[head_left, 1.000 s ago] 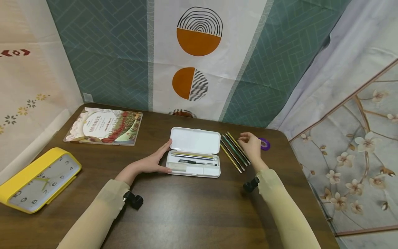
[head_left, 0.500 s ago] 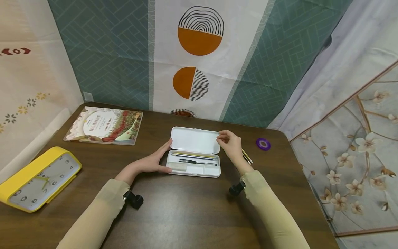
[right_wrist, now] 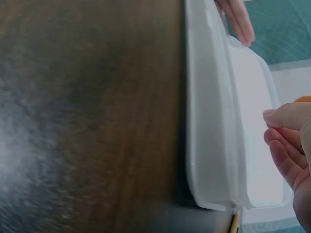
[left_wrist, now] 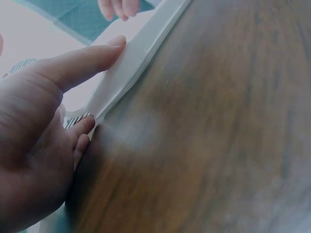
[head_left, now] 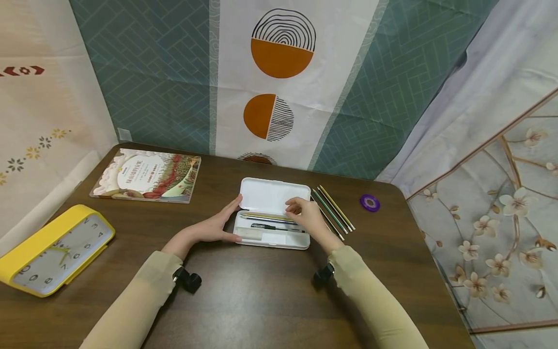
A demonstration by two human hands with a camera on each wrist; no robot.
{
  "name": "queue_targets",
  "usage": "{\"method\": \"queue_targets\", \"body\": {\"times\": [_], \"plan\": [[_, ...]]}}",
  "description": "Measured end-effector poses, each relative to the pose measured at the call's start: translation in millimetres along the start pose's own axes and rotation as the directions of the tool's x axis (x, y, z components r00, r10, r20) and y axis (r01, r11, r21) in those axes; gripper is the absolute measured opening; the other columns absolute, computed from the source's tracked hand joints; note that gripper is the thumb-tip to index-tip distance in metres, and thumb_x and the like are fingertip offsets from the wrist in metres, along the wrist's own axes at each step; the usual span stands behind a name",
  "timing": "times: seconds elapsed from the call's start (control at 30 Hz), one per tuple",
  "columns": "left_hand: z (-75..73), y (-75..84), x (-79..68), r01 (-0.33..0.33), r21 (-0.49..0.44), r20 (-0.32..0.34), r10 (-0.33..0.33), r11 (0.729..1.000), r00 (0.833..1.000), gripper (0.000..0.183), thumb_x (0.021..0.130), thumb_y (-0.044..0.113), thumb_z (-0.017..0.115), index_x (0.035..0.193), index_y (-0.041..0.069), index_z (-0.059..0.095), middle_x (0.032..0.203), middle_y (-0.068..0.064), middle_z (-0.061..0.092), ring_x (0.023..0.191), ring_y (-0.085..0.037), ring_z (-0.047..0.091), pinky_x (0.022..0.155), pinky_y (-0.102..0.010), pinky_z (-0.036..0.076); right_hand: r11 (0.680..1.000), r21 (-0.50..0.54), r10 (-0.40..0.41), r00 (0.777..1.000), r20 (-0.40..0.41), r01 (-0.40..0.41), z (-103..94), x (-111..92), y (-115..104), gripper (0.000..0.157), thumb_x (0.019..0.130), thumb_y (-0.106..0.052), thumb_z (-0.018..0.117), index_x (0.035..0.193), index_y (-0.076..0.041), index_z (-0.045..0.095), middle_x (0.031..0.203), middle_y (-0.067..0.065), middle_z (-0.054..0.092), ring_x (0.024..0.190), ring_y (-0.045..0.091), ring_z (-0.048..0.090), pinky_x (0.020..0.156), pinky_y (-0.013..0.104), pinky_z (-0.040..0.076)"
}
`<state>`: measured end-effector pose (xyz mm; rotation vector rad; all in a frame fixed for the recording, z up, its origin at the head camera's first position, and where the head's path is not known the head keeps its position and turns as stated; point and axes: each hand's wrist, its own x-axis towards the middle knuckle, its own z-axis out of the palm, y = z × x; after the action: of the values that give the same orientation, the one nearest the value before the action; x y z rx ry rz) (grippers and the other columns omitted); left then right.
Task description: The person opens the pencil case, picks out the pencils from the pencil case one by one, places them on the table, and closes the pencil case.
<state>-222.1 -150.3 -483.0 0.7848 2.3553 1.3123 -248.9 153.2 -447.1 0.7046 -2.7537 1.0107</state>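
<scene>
A white pencil case (head_left: 266, 195) lies with its lid folded back on the table. Inside are pencils (head_left: 257, 216), a pen (head_left: 263, 226) and a whitish block (head_left: 249, 233). My left hand (head_left: 209, 229) is spread against the case's left end, thumb at the front corner and straight fingers by the lid; the left wrist view shows the thumb (left_wrist: 92, 60) along the rim. Over the case's right half hovers my right hand (head_left: 305, 216), fingers bent. In the right wrist view nothing shows between its thumb and fingers (right_wrist: 282, 153). Its wrist covers part of the table beside the case.
Several loose pencils (head_left: 333, 208) lie slanted just right of the case. Beyond them is a purple ring-shaped roll (head_left: 369, 202). A picture book (head_left: 148, 175) lies at the back left, and a yellow clock (head_left: 56, 249) stands at the left edge. Fabric hangs behind the table.
My right hand has moved left, from the loose pencils past the lid's right edge to above the open case. The left hand has stayed in place at the case's left end.
</scene>
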Motion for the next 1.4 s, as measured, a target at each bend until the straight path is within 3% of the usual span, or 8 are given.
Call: {"method": "queue_targets", "body": {"times": [0.4,0.83,1.4], "plan": [[-0.5,-0.9,0.0,-0.002,0.013,-0.001,0.002,1.000,1.000,0.119,0.081,0.031,0.081,0.158,0.014,-0.009,0.165,-0.010,-0.010,0.151,-0.033,0.005,0.117,-0.058,0.013,0.994,-0.110,0.026,0.985,0.170,-0.007,10.6,-2.5,-1.7,0.020,0.083,-0.005,0.076,0.102,-0.004,0.070,0.088,0.005,0.075,0.079,0.018,0.070,0.071,0.028,0.054],[-0.6,-0.5,-1.0,-0.004,0.006,0.000,0.004,1.000,1.000,0.119,0.082,0.031,0.080,0.158,0.014,-0.010,0.165,-0.011,-0.011,0.151,-0.034,0.004,0.116,-0.059,0.013,0.979,-0.187,-0.042,0.976,0.215,0.083,12.8,-1.2,-3.0,0.016,0.082,-0.003,0.075,0.098,-0.006,0.071,0.085,0.003,0.074,0.077,0.014,0.069,0.069,0.024,0.053],[-1.5,-0.1,-0.2,0.004,0.014,0.004,-0.004,1.000,1.000,0.119,0.082,0.032,0.080,0.158,0.015,-0.009,0.165,-0.010,-0.011,0.151,-0.033,0.004,0.117,-0.058,0.012,0.983,-0.141,-0.078,0.967,0.244,0.115,11.2,1.2,-2.2,0.016,0.081,0.000,0.076,0.097,-0.003,0.071,0.083,0.005,0.075,0.079,0.017,0.071,0.071,0.026,0.054]]}}
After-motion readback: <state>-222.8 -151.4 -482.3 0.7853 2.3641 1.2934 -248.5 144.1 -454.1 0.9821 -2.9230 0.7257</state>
